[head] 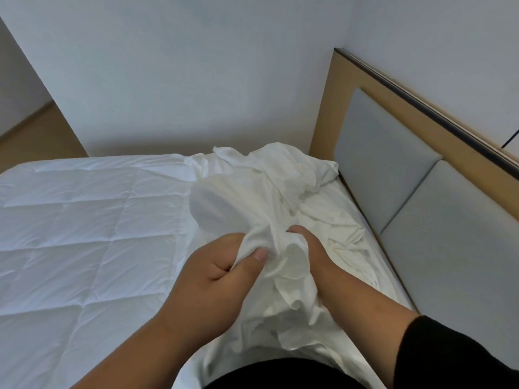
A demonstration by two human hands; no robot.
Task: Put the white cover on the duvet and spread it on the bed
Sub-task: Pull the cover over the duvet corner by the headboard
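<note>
Both hands clench bunched white cover (269, 197) — left hand (213, 279) pinching with the thumb, right hand (311, 256) half buried in folds. The cover lies crumpled toward one o'clock, beside the quilted duvet (84, 234) at nine. Thin, limp, light cloth — best taken at a corner or hem.

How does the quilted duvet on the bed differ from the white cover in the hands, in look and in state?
The duvet lies spread flat on the bed; the white cover is bunched in a crumpled heap beside the headboard. The duvet shows stitched quilting lines; the cover is thin and plain, with many wrinkles. No hand touches the duvet; the left hand and right hand hold the cover. Both are white.
</note>
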